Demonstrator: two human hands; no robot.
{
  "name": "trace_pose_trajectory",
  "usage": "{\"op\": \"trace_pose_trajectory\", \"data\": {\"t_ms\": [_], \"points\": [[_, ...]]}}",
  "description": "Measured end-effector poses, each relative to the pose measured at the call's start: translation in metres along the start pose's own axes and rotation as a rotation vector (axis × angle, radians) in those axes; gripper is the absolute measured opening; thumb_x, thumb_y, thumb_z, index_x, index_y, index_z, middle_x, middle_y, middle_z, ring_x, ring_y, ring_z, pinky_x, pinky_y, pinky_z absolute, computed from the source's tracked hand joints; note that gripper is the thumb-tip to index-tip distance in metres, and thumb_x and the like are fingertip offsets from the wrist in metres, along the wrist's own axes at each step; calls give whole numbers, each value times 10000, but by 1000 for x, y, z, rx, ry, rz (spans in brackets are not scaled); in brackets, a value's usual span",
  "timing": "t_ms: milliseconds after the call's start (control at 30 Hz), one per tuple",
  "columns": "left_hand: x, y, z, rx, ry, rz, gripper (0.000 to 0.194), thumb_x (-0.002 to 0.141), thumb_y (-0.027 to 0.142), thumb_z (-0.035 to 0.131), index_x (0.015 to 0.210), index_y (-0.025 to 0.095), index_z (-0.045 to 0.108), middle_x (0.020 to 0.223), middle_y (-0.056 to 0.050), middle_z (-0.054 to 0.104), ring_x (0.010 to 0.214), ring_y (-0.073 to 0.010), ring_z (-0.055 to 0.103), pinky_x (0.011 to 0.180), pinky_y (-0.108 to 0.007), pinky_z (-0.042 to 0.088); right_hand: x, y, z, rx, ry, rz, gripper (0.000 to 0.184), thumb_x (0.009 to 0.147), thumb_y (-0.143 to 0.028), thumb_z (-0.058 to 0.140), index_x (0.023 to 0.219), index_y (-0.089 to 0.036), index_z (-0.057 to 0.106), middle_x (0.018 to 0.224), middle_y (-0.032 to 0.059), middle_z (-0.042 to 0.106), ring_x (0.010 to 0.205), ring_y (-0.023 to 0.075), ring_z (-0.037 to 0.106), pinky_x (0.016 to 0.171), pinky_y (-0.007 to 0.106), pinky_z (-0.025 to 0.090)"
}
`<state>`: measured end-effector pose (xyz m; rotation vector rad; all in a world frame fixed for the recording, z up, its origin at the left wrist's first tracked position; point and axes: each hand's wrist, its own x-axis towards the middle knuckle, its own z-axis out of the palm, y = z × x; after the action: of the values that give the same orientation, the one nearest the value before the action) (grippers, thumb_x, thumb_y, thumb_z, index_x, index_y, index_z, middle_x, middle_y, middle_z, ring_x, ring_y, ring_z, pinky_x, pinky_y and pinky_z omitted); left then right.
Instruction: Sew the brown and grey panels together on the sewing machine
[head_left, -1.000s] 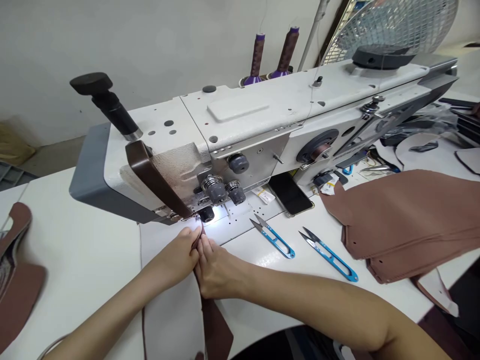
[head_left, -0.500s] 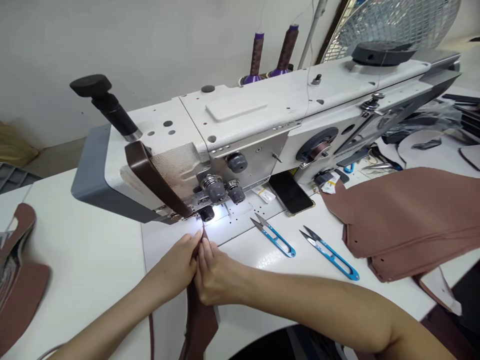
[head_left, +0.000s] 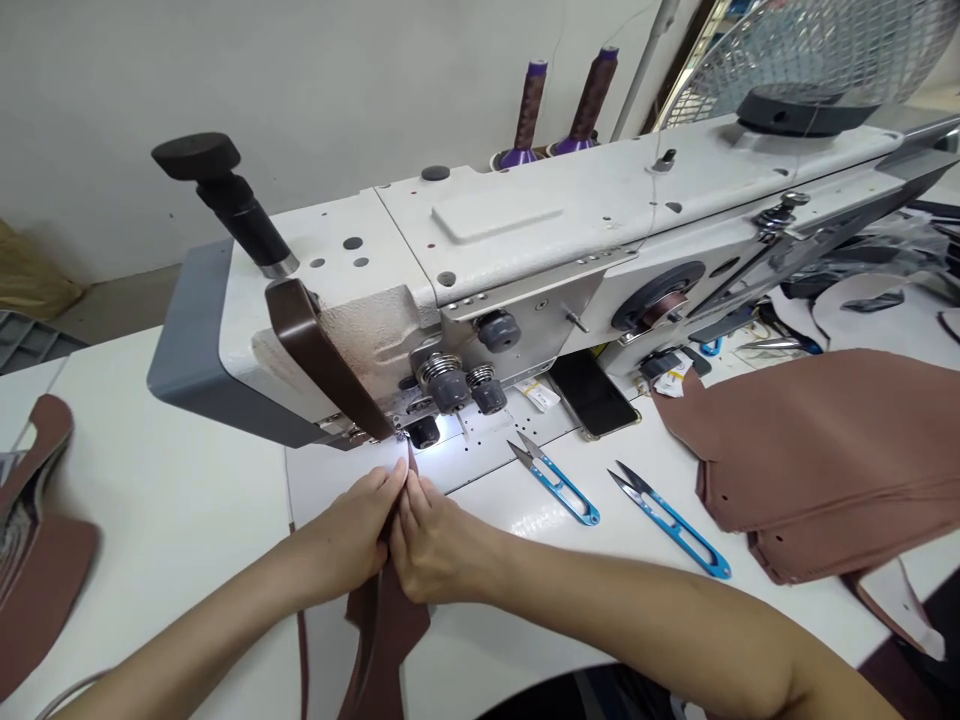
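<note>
Side by side, my left hand (head_left: 360,525) and my right hand (head_left: 435,540) pinch a folded brown leather piece (head_left: 394,640) just in front of the needle area. Its upper end runs under the head of a white sewing machine (head_left: 337,320), where a lamp lights the bed. The lower end hangs toward me over the table. Fingers of both hands are closed on the leather edge, and the hands touch. My knuckles hide part of the edge.
Two blue thread snips, one (head_left: 555,480) nearer and another (head_left: 671,520), lie to the right. A phone (head_left: 592,392) rests by the machine. Stacked brown leather panels (head_left: 825,460) lie far right; more pieces (head_left: 52,570) are at left. Thread cones (head_left: 531,110) stand behind.
The leather's loose lower part has shifted left and spread wider below my hands. My hands stay closed on it near the needle. The whole view has shifted slightly.
</note>
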<state>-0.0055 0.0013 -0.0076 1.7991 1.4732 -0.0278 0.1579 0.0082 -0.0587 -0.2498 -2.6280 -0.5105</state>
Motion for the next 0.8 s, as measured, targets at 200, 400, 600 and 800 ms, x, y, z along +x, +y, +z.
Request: {"op": "trace_pose_trajectory", "data": {"t_ms": [200, 400, 600, 800], "points": [[3, -1, 6, 70, 61, -39, 737, 751, 100, 441, 1467, 118, 267, 1086, -138, 560, 1004, -255, 546, 916, -410, 457, 2, -4, -2, 63, 55, 29, 242, 803, -51, 455, 861, 55, 665, 890, 331, 671, 825, 398, 676, 702, 578, 489], [13, 8, 6, 71, 142, -61, 562, 847, 122, 327, 1405, 65, 361, 1010, -134, 555, 929, -234, 548, 880, -395, 462, 2, -8, 1, 35, 77, 17, 240, 795, -62, 458, 857, 30, 671, 867, 294, 689, 792, 372, 675, 693, 549, 493], [9, 6, 6, 58, 153, -105, 589, 805, 71, 364, 1393, 82, 393, 991, -107, 531, 946, -227, 540, 915, -396, 460, 1, -8, 1, 48, 116, 23, 231, 796, -60, 454, 842, 27, 664, 844, 293, 688, 796, 378, 676, 717, 554, 477], [-1, 2, 8, 33, 40, -80, 712, 780, 63, 399, 1474, 161, 269, 1112, -104, 513, 1006, -218, 548, 942, -369, 449, 2, 0, 1, 58, 69, 18, 220, 793, -75, 464, 815, 0, 669, 848, 276, 693, 770, 355, 666, 692, 526, 473]]}}
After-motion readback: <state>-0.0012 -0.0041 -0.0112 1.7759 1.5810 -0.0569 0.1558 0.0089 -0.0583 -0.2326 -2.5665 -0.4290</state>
